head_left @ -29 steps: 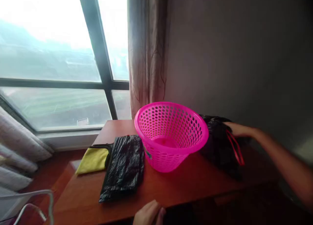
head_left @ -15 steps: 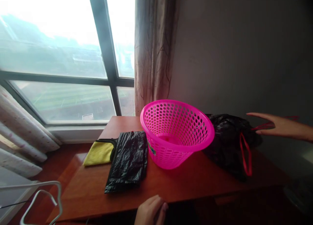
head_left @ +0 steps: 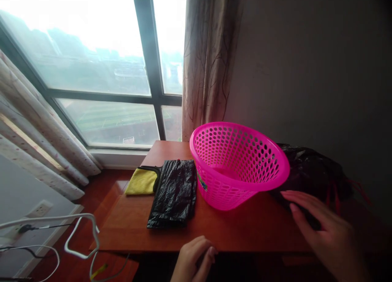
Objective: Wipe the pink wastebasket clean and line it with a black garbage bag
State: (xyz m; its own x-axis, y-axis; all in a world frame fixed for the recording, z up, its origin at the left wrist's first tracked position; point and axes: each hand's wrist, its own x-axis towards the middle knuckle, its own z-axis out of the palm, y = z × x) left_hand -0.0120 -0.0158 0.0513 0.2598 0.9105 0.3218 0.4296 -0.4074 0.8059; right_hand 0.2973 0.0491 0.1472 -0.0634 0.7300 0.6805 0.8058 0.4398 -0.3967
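Note:
My left hand (head_left: 194, 259) rests near the front edge of the wooden table, its fingers loosely curled and nothing visible in them. To the right, my right hand (head_left: 324, 233) has its fingers stretched forward and its thumb apart, holding nothing. It is in front of a bulky black plastic bag (head_left: 315, 167) with red ties, partly covering it; I cannot tell whether they touch. A pink perforated plastic basket (head_left: 220, 196) stands in the middle of the table, tilted in view and hiding part of that bag. Left of the basket lies a folded black plastic bag (head_left: 174, 196).
A yellow cloth (head_left: 142, 182) with black edging lies beside the folded bag on the wooden table (head_left: 131, 229). Behind stand a window (head_left: 107, 96) and a curtain (head_left: 208, 61). A bent white frame (head_left: 93, 233) and cables are at lower left, near a wall socket (head_left: 41, 209).
My right hand has moved down and to the left, from above the bulky bag's red ties to near the basket's right side. My view has shifted left. My left hand stays curled.

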